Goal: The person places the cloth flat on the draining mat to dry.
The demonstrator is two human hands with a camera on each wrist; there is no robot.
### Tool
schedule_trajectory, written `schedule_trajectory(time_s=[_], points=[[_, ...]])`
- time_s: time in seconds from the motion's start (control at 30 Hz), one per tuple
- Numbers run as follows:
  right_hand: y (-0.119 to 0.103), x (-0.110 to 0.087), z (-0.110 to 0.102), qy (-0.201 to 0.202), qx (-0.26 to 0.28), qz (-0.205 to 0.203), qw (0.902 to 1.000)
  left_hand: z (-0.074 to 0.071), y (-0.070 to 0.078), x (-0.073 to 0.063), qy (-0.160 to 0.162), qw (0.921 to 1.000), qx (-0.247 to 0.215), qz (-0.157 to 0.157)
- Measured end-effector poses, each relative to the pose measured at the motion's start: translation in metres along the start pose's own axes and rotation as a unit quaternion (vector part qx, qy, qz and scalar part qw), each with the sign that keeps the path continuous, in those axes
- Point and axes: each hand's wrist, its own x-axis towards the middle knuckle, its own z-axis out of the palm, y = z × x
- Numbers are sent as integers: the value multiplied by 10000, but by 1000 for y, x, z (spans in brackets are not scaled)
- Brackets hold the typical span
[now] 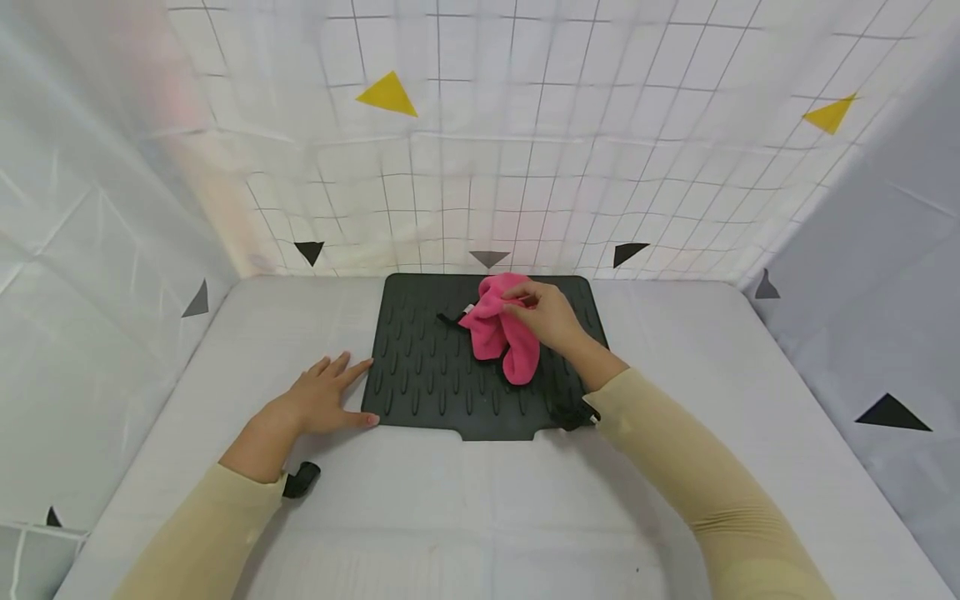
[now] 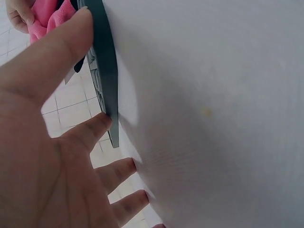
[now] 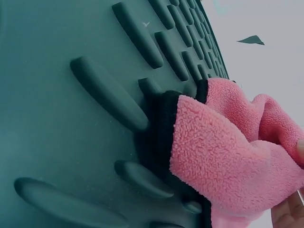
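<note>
A pink cloth [image 1: 491, 329] with black edging lies bunched on a dark ridged mat [image 1: 427, 367]; a small white tag and a black loop stick out at its left. My right hand [image 1: 549, 315] pinches the cloth's upper right part between thumb and fingers. In the right wrist view the fleecy cloth [image 3: 228, 156] hangs in folds against the raised ridges of the mat [image 3: 47, 128]. Spread out at the mat's left edge, my left hand [image 1: 322, 400] touches that edge with thumb and index finger. The left wrist view shows its straight fingers [image 2: 85, 130] against the mat's side.
The mat sits on a white-covered table [image 1: 450, 517], close to a white back sheet [image 1: 480, 200] with grid lines. Yellow and black triangles mark the sheets. Plain white sheets [image 1: 847, 333] stand at both sides. A black wrist device [image 1: 302, 480] sits by the left cuff.
</note>
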Motion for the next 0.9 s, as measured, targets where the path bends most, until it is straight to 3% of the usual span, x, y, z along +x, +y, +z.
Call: schedule_trajectory(time_s=[0.33,0.9], points=[[-8,-6,-8,241,-24,-310,9992,0,1,0,30,10000,-34,52],[-13,-20,-31,624,414,-907,9931,2,1,0,118,9999,52,53]])
